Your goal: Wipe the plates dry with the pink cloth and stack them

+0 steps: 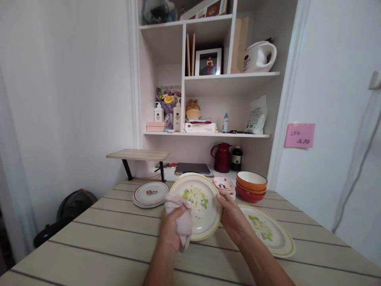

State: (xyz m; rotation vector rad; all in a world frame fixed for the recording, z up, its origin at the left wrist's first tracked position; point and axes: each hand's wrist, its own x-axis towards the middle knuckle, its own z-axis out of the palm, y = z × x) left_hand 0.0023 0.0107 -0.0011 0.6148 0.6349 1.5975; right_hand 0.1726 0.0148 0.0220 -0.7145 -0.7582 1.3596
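Note:
A round white plate with a yellow rim and a green floral pattern is tilted up above the table, its face toward me. My right hand grips it by the right edge, thumb on the front. My left hand is closed on a pale pink cloth, which presses against the plate's left edge. On the table to the right, partly behind my right forearm, lies an oval plate with a similar green pattern.
Small plates are stacked at the left, near a low wooden stand. Behind the held plate stand small pink-and-white bowls and stacked orange and red bowls. Farther back are a red jug, a dark bottle and a laptop.

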